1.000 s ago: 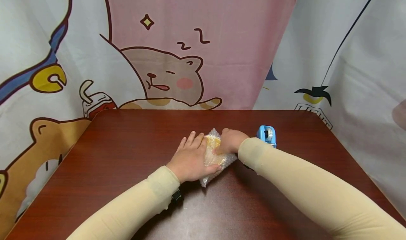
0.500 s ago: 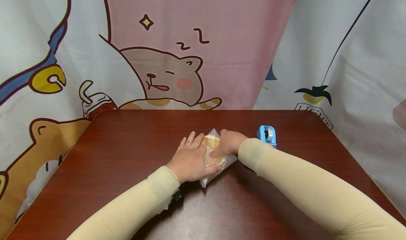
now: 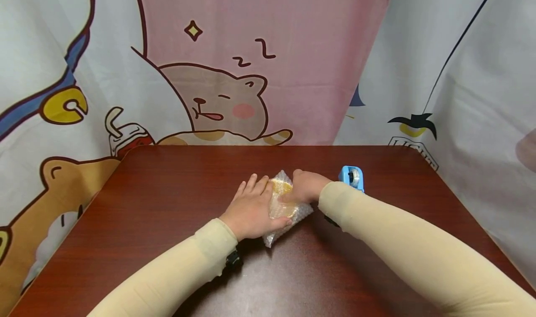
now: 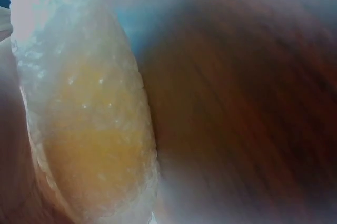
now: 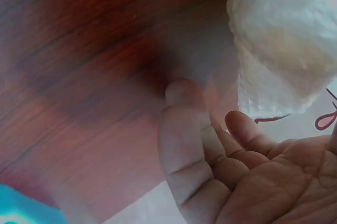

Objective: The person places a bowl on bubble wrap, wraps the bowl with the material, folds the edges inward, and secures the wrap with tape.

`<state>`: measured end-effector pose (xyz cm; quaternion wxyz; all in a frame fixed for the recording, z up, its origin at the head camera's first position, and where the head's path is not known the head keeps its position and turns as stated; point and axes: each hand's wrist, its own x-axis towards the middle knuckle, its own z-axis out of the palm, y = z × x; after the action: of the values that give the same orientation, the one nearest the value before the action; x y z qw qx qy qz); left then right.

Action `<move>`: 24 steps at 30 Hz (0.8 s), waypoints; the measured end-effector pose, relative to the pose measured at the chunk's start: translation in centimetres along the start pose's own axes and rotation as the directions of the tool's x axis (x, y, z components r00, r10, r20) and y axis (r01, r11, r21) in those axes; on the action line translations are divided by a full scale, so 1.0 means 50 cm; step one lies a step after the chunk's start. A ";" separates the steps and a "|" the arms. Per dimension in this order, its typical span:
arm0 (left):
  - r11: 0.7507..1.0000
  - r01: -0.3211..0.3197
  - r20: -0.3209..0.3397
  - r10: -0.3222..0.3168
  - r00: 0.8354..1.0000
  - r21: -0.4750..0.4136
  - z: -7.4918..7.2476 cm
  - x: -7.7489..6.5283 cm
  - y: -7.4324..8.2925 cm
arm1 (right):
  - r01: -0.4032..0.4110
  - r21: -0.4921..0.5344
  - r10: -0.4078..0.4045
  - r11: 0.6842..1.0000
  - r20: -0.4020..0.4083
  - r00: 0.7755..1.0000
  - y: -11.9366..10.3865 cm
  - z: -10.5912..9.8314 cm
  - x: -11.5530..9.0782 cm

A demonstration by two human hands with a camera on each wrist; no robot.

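A package in clear bubble wrap [image 3: 276,206], with something yellow showing through, lies on the table near its middle. My left hand [image 3: 248,214] rests along its left side, fingers straight and thumb laid across the near part. From the right, my right hand [image 3: 309,186] grips the package, its thumb over the wrap and its index finger bent at the far edge. The left wrist view shows the package [image 4: 95,134] close up, yellow through the bubbles. In the right wrist view, the curled fingers [image 5: 184,145] are below the whitish wrap [image 5: 287,45]; the thumb is out of sight.
A light-blue tape dispenser [image 3: 352,176] with a roll in it stands just beyond my right cuff, partly covered by the sleeve. The dark red-brown wooden table [image 3: 176,182] ends at a printed cartoon curtain [image 3: 310,75] at the back.
My right hand and forearm have shifted very slightly to the right, the thumb still on the wrap. The left hand and the package are practically where they were.
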<state>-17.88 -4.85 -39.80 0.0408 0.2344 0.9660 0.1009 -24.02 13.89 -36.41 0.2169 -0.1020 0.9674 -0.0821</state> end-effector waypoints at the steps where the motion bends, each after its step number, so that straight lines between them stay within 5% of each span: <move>1: 1.000 0.001 0.002 -0.001 1.000 -0.001 0.000 0.000 0.000 | -0.001 0.011 0.001 1.000 -0.003 1.000 0.001 -0.001 -0.002; 24: 1.000 -0.007 0.023 0.008 1.000 -0.001 -0.008 -0.001 0.002 | -0.041 0.037 0.042 0.998 -0.025 0.999 0.007 -0.005 -0.010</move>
<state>-17.86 -4.85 -39.37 0.0516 0.2392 0.9645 0.0989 -23.75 14.35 -36.05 0.2079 -0.0767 0.9703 -0.0967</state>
